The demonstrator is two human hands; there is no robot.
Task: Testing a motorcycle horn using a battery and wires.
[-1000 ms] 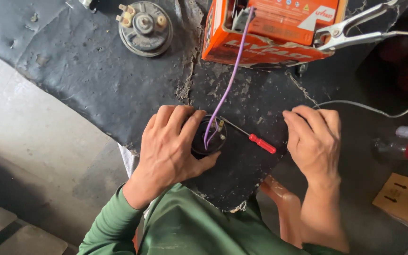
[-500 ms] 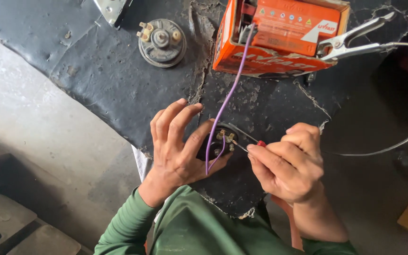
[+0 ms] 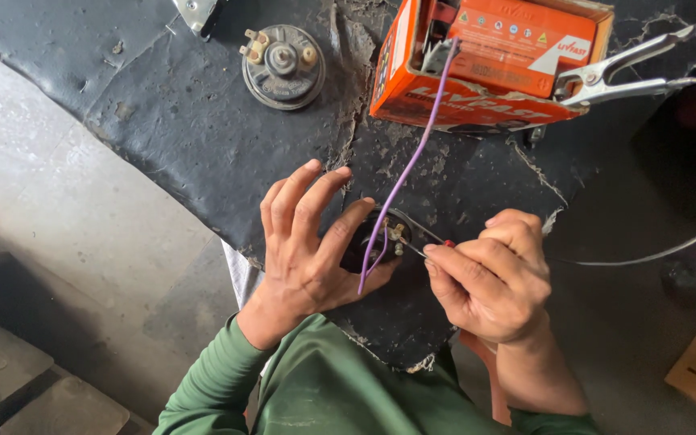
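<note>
My left hand (image 3: 308,246) cups a small round black part (image 3: 372,242) against the near edge of the black worktop (image 3: 163,121), thumb under it and fingers fanned loosely upward, while my right hand (image 3: 493,278) is pinched tight around a thin screwdriver (image 3: 420,248) with a red handle tip, its point resting on the part. The part shows a dark round body with small pale terminals on its upturned face, and a purple wire (image 3: 412,161) runs down from the orange box (image 3: 485,60) at the far right and loops past those terminals. Compared with half a second ago, the left fingers have opened wider and lifted off, exposing more of the part's face, and the right hand has closed in nearer to it. A second round part (image 3: 282,66) with metal studs lies at the far side of the worktop, left of the orange box, and a metal clamp (image 3: 622,68) grips the box's right end, trailing a pale cable (image 3: 654,250).
</note>
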